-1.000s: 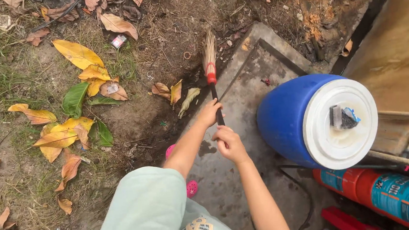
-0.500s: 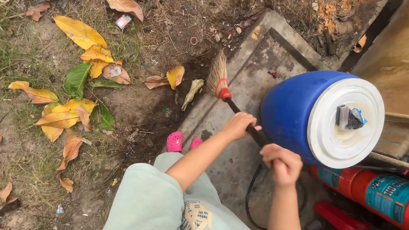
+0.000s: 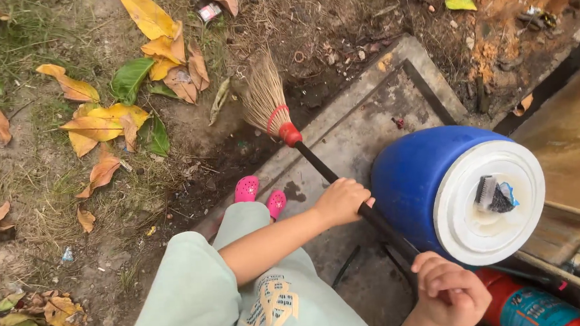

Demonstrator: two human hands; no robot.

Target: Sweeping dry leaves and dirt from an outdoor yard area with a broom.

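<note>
A person in pale green clothes and pink clogs (image 3: 259, 195) stands at the edge of a concrete slab (image 3: 369, 120), both bare hands wrapped around the black handle of a broom (image 3: 299, 142). The left hand (image 3: 340, 202) is closed on the handle about midway along it; the right hand (image 3: 451, 294) is closed on the handle's near end, low in the picture. The broom slants up and to the left, its red collar over the slab's raised edge and its straw bristles (image 3: 261, 93) fanned out on the bare soil just beyond, close to a scatter of yellow, brown and green leaves (image 3: 119, 103). Just right of the hands stands a blue barrel (image 3: 407, 178) with a white lid (image 3: 488, 193); a small brush (image 3: 489, 195) lies on the lid. A red cylinder (image 3: 524, 306) lies below the barrel, beside the right hand. Thin poles (image 3: 579, 214) cross at the right edge, and grass and dry litter cover the ground at left.
</note>
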